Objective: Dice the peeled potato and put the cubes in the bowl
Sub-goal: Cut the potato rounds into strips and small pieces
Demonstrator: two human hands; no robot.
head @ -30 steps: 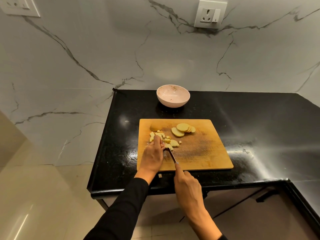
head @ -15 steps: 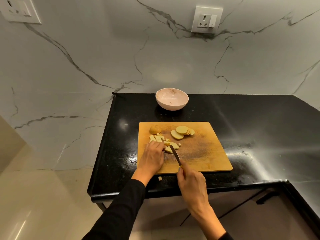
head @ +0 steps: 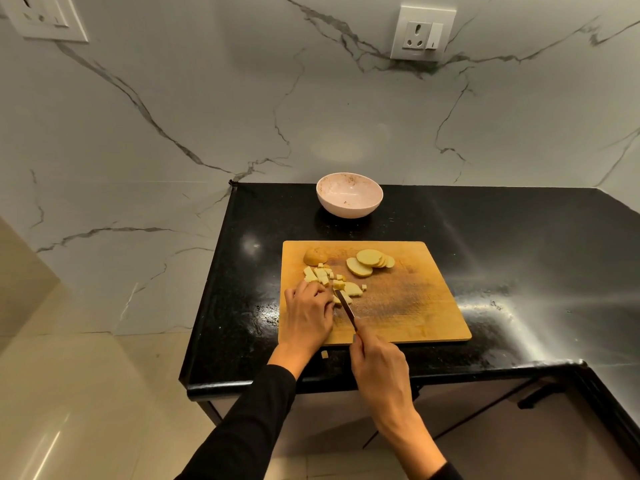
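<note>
On the wooden cutting board (head: 408, 306) lie round potato slices (head: 369, 263), a potato end piece (head: 314, 256) at the far left corner, and several small cubes (head: 322, 274). My left hand (head: 308, 313) presses with curled fingers on potato pieces (head: 351, 289) at the board's left side. My right hand (head: 379, 372) grips a knife (head: 346, 306) whose blade points up-left into those pieces, right beside my left fingertips. The pale pink bowl (head: 349, 195) stands behind the board with no cubes in it.
A single cube (head: 324, 354) lies on the black countertop (head: 519, 244) just in front of the board. The counter ends at a drop on its left and near sides. Marble wall with a socket (head: 422, 32) rises behind.
The knife blade has shifted slightly along the pieces under my left hand, and my right hand has drawn back a little toward me. The view moved a bit.
</note>
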